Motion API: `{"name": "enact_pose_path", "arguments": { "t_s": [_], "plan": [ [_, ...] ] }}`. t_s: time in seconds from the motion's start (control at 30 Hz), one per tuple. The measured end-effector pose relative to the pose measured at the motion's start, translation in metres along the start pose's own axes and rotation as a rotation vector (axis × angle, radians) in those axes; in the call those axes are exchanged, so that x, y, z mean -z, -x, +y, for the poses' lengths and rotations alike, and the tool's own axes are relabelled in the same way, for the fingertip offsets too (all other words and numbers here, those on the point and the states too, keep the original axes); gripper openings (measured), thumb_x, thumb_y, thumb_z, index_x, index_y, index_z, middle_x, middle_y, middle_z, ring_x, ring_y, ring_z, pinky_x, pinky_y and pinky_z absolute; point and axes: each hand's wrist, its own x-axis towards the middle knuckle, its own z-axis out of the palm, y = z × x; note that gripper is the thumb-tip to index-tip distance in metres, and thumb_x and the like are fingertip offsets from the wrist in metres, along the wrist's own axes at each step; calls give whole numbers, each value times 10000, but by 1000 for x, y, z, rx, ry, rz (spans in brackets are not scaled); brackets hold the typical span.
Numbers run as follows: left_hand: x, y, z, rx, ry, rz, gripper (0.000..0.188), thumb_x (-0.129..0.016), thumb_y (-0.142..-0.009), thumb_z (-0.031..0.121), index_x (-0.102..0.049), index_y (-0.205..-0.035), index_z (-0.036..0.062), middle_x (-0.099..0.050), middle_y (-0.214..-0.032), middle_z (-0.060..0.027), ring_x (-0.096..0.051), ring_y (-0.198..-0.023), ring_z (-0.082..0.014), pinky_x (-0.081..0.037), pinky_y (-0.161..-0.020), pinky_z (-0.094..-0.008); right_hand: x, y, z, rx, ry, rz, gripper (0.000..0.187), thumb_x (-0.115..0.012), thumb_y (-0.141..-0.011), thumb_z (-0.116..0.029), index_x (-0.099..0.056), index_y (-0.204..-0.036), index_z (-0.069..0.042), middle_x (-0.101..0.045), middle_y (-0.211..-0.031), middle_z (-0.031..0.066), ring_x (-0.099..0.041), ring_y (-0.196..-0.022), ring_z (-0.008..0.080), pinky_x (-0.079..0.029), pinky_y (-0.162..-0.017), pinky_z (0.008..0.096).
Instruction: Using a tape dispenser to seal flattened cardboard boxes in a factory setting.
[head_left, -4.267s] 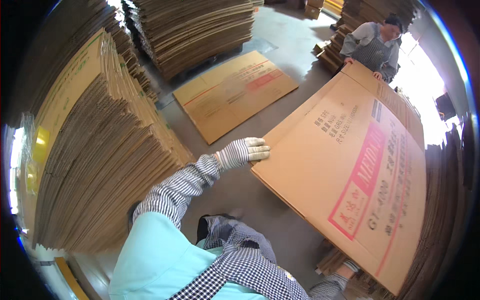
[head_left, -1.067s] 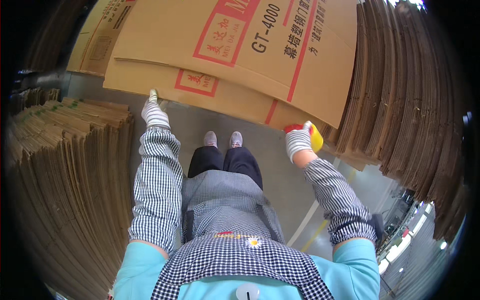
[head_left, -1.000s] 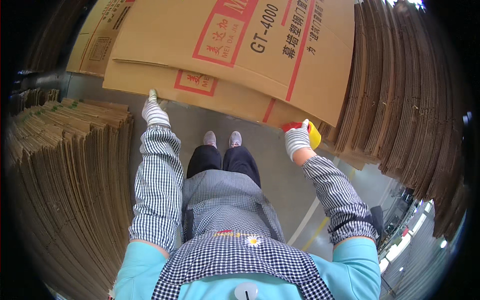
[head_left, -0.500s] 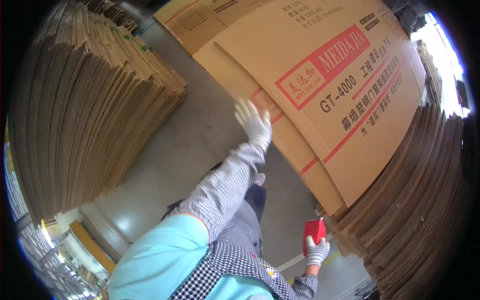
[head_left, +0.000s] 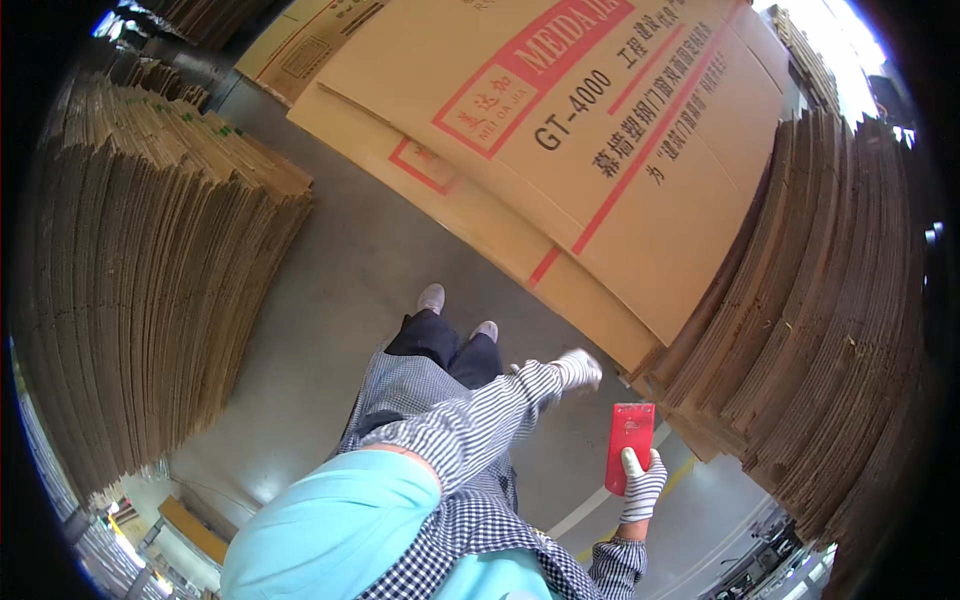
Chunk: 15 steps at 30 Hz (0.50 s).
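My right hand (head_left: 643, 487), in a white striped glove, grips a flat red rectangular object (head_left: 630, 432) by its lower part, thumb across its face. Its exact kind I cannot make out. My left hand (head_left: 577, 370), gloved in white too, is blurred by motion beside the near corner of the cardboard sheets, and its fingers do not show clearly. The top cardboard sheet (head_left: 560, 190), brown with red and black print, lies flat on the stack. Under it another sheet (head_left: 480, 215) sticks out toward me on the left.
Tall piles of folded cardboard (head_left: 160, 260) stand at the left. More layered cardboard (head_left: 790, 300) rises at the right below the top sheets. Grey floor (head_left: 340, 250) runs between the piles, with my feet on it. Some dark equipment (head_left: 765, 555) shows at the lower right.
My left hand has swung from the sheets' left edge rightward and nearer to me, toward the red object. That object now stands more upright in my right hand. The view has shifted.
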Motion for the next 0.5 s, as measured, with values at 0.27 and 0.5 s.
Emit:
{"name": "enact_pose_path", "arguments": {
  "t_s": [0.27, 0.5],
  "plan": [
    [45, -22, 222, -432, 448, 1086, 575, -630, -957, 316, -459, -1387, -25, -532, -1387, -205, -481, -1298, -267, -403, -1068, -362, 49, -9, -14, -34, -419, -57, 341, -741, -863, -216, -645, -1076, 32, -680, -949, 44, -598, -825, 115, -506, -758, 277],
    [80, 30, 214, -539, 478, 1075, 503, -775, -849, 293, -594, -1216, 2, -667, -1074, -122, -641, -887, -265, -553, -791, -416, 56, -3, -154, 6, -624, -455, 654, -749, -794, -433, -605, -1197, 62, -697, -1036, 121, -681, -933, 201, -548, -848, 333]
  ]
}}
